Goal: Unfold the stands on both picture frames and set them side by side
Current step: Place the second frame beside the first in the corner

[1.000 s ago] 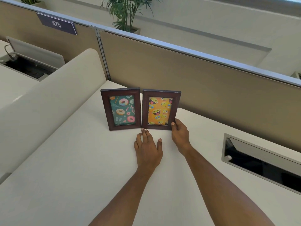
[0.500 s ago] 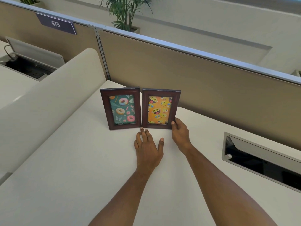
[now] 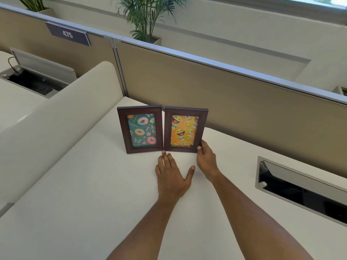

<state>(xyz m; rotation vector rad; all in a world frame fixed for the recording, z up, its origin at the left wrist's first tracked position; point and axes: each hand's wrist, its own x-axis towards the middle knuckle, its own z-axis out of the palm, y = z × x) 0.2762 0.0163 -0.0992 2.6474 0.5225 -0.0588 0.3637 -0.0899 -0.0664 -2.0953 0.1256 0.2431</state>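
Two dark-brown picture frames stand upright side by side on the white desk (image 3: 93, 194), their inner edges touching. The left frame (image 3: 140, 128) shows donuts on green; the right frame (image 3: 185, 130) shows yellow emoji faces on orange. My left hand (image 3: 171, 175) lies flat on the desk in front of them, fingers spread, fingertips at the bottom where the two frames meet. My right hand (image 3: 205, 159) holds the emoji frame's lower right corner, thumb on its front. The stands behind the frames are hidden.
A tan partition wall (image 3: 244, 102) runs close behind the frames. A curved cream divider (image 3: 56, 119) borders the desk on the left. An open cable tray slot (image 3: 300, 188) is sunk into the desk at the right. A potted palm (image 3: 144, 17) stands beyond the partition.
Both hands and both frames stay almost where they were; my left fingertips have crept slightly closer to the frames' bottom edges.
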